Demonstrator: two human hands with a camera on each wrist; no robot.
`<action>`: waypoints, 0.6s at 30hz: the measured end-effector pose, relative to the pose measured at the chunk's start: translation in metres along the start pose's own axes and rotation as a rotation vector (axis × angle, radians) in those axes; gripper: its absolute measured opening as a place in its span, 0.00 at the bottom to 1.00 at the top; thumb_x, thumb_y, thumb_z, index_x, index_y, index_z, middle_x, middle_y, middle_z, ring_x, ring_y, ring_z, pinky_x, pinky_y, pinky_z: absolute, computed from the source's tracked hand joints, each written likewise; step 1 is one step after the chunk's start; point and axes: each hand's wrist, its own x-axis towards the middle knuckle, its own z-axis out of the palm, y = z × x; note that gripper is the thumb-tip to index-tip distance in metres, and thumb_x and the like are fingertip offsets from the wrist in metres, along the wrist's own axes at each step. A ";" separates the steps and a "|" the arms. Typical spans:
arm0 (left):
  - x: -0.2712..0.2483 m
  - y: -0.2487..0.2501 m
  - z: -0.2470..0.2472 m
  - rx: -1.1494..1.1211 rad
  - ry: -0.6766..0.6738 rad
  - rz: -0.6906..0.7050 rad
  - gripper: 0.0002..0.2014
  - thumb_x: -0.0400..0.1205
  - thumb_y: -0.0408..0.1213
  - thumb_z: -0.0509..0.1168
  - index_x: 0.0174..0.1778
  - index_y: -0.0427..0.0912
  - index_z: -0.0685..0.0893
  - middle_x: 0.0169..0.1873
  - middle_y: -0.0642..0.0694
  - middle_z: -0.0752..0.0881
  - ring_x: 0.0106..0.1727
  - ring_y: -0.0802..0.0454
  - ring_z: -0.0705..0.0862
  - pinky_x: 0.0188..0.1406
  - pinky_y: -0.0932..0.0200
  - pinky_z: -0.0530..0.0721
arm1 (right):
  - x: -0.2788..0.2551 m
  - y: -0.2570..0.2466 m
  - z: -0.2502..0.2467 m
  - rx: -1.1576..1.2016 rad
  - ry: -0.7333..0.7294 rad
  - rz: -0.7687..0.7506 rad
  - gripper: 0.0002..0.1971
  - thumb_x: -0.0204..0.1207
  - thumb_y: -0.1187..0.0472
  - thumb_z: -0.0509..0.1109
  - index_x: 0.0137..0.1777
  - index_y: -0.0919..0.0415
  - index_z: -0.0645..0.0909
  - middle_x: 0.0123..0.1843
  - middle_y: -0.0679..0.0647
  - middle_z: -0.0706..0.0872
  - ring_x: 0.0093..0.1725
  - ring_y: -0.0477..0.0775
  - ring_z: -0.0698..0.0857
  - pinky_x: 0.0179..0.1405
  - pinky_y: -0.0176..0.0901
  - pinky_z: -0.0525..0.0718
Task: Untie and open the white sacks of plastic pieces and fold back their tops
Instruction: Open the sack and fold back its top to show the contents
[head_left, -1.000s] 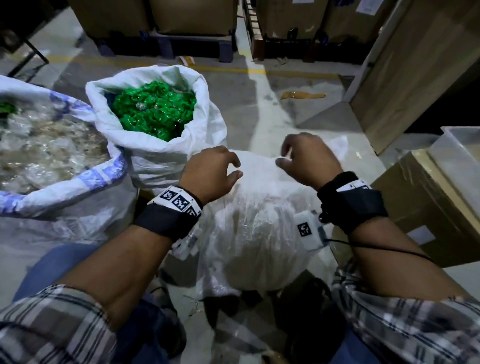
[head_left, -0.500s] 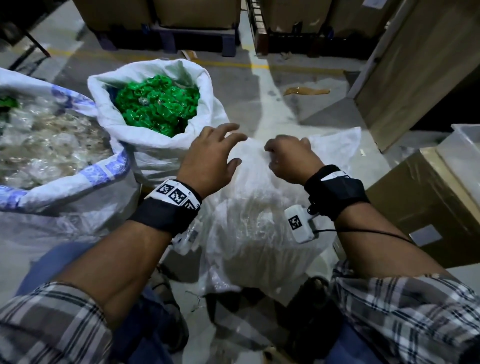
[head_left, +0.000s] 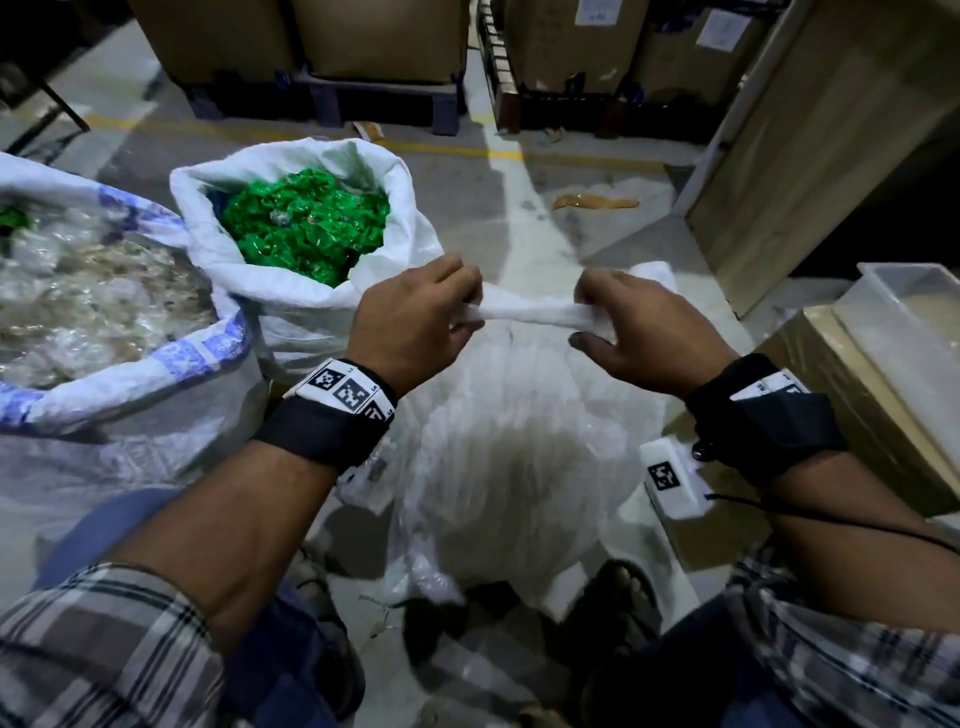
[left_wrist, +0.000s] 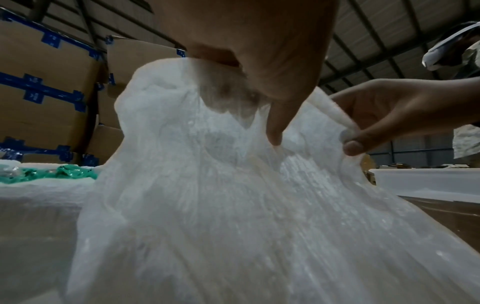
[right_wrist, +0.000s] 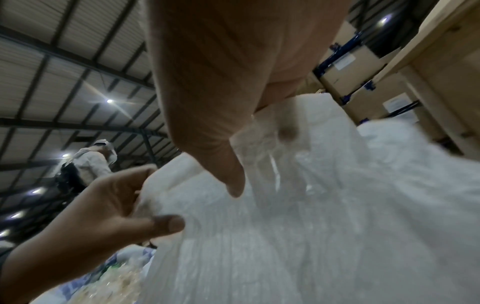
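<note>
A white woven sack (head_left: 509, 447) stands on the floor between my knees, its contents hidden. Its top edge (head_left: 524, 314) is stretched taut between my two hands. My left hand (head_left: 415, 322) pinches the left end of that edge, my right hand (head_left: 644, 332) grips the right end. In the left wrist view the sack (left_wrist: 221, 195) rises under my left hand (left_wrist: 259, 67), with the right hand (left_wrist: 384, 123) pinching cloth beyond. In the right wrist view my right hand (right_wrist: 221, 102) holds the sack top (right_wrist: 298, 185) and the left hand (right_wrist: 111, 205) pinches it opposite.
An open sack of green plastic pieces (head_left: 306, 228) with a folded-back top stands at the left rear. A bigger blue-printed sack of clear pieces (head_left: 93, 306) lies far left. A cardboard box (head_left: 852, 405) and a white tub (head_left: 924, 332) sit right. Pallets of cartons (head_left: 384, 47) stand behind.
Both hands have taken hold of the sack's top and drawn apart, pulling its edge out into a taut band. Before, the left hand hovered open over the bunched top.
</note>
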 end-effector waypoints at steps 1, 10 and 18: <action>0.000 -0.001 0.000 0.007 -0.014 -0.024 0.08 0.75 0.44 0.72 0.41 0.50 0.79 0.42 0.50 0.81 0.36 0.42 0.83 0.24 0.55 0.74 | -0.005 0.006 -0.004 0.023 -0.009 0.029 0.12 0.76 0.56 0.74 0.49 0.52 0.71 0.48 0.48 0.84 0.49 0.59 0.81 0.39 0.54 0.81; -0.002 0.006 0.015 0.030 -0.293 -0.020 0.08 0.74 0.31 0.63 0.40 0.51 0.76 0.38 0.50 0.82 0.43 0.40 0.82 0.28 0.57 0.65 | -0.023 0.022 -0.008 -0.078 -0.102 0.133 0.15 0.70 0.76 0.61 0.42 0.52 0.78 0.48 0.48 0.84 0.53 0.64 0.83 0.41 0.57 0.84; -0.010 0.006 0.013 -0.170 -0.384 0.052 0.21 0.76 0.71 0.61 0.38 0.56 0.81 0.45 0.60 0.80 0.45 0.58 0.77 0.36 0.57 0.74 | -0.021 0.021 -0.004 0.091 -0.110 0.221 0.18 0.78 0.51 0.72 0.30 0.59 0.77 0.33 0.52 0.86 0.45 0.56 0.87 0.44 0.45 0.77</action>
